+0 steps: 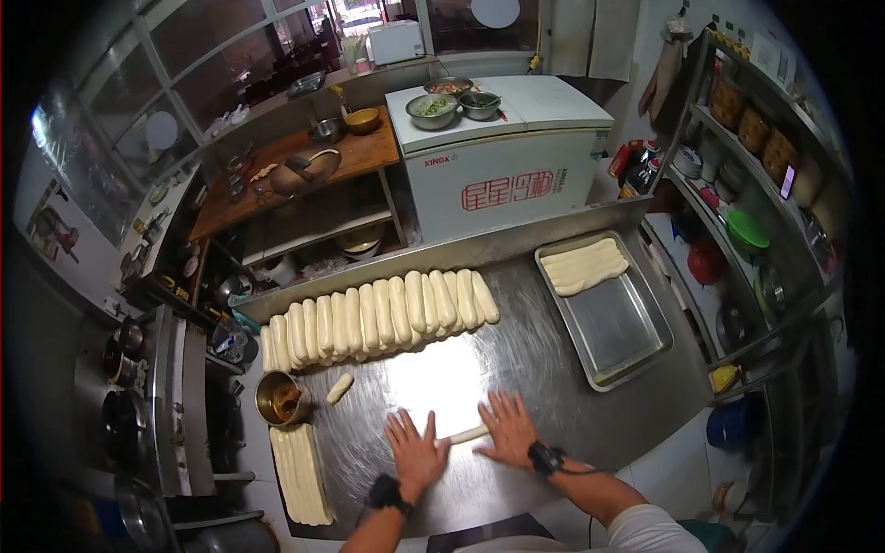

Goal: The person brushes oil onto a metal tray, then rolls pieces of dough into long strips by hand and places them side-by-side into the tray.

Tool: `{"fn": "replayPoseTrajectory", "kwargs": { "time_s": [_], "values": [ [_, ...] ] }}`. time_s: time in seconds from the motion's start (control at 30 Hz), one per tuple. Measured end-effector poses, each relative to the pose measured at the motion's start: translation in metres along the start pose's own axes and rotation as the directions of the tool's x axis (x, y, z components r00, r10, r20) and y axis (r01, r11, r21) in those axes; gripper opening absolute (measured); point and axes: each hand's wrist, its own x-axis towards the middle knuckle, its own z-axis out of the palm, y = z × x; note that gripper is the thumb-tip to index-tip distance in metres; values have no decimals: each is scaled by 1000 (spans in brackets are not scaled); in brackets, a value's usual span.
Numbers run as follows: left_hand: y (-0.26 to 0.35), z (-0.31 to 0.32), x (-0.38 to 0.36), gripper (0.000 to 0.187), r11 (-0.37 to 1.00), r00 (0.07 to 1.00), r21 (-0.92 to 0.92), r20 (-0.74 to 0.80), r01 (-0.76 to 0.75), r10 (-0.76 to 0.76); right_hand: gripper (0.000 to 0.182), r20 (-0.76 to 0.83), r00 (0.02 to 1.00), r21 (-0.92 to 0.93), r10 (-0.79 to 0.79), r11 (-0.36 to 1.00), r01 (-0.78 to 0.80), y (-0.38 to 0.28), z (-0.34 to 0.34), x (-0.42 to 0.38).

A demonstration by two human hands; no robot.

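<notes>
My left hand (417,453) lies with fingers spread on the metal worktop, its palm side by the left end of a thin dough strip (463,436). On the right end of that strip rests my right hand (510,429), also flat with fingers apart. How much of the strip runs under the palms is hidden. A short dough piece (340,388) lies alone up and to the left. Behind it stretches a long stacked row of dough rolls (378,313). Several long dough strips (300,475) lie side by side at the worktop's left edge.
A metal bowl (282,398) with brown liquid stands at the left. A steel tray (616,341) at the right holds dough strips (584,266) at its far end. A raised metal edge (442,252) backs the worktop, with a white chest freezer (507,175) beyond. Shelves (747,203) stand right.
</notes>
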Motion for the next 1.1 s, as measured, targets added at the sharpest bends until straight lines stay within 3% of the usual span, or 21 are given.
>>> {"fn": "replayPoseTrajectory", "kwargs": {
  "time_s": [0.07,0.1,0.17,0.23,0.3,0.4,0.47,0.53,0.63,0.7,0.77,0.8,0.87,0.93,0.97,1.03,1.07,1.1],
  "values": [
    [-17,0,51,74,998,997,27,-67,48,-46,93,-108,992,-17,67,997,-69,14,-6,40],
    [-24,0,58,74,999,996,-5,-75,46,-46,93,-82,994,0,68,998,-68,11,3,32],
    [-34,14,22,77,997,997,16,45,-70,69,91,15,999,40,-39,998,38,14,15,6],
    [-23,6,-46,78,997,987,-37,146,-64,69,90,93,993,117,-68,992,57,0,26,-57],
    [-17,-1,-91,78,996,968,-83,244,-41,61,91,108,990,81,-86,994,78,-8,19,-86],
    [-26,-5,-41,78,1000,988,3,153,-3,3,97,80,996,50,-37,998,34,0,15,-39],
    [-47,1,32,74,997,997,56,51,62,-65,100,49,999,29,-8,1000,6,18,-1,20],
    [-59,2,57,71,995,996,50,19,91,-92,104,-65,998,36,17,999,-15,24,-6,42],
    [-55,-2,66,69,998,997,-24,40,64,-63,106,5,997,13,-78,997,78,11,-26,30],
    [-26,9,42,69,979,998,-190,-10,-68,68,106,-3,991,55,-132,990,132,-2,-8,18],
    [12,8,32,77,950,974,-260,96,-173,204,109,34,961,143,-274,953,267,-23,6,20],
    [21,12,39,77,950,975,-260,92,-173,202,98,-192,939,230,-286,917,326,-25,24,31],
    [28,20,56,74,947,973,-232,10,-221,230,94,-182,944,157,-274,940,303,-20,21,63],
    [22,18,64,75,961,980,-201,25,-189,198,82,-218,948,80,-231,964,254,-20,14,79],
    [19,16,64,77,972,984,-169,37,-163,172,82,-215,947,83,-237,962,259,-24,19,69],
    [21,12,21,84,971,955,-137,196,-198,223,79,-37,965,48,-259,964,260,-28,27,28],
    [19,13,28,89,963,960,-162,142,-216,239,80,-33,960,114,-278,953,280,-31,29,-3],
    [27,12,-33,89,946,952,-217,138,-241,274,80,-31,954,180,-299,937,299,-32,28,-21]
  ]
}}
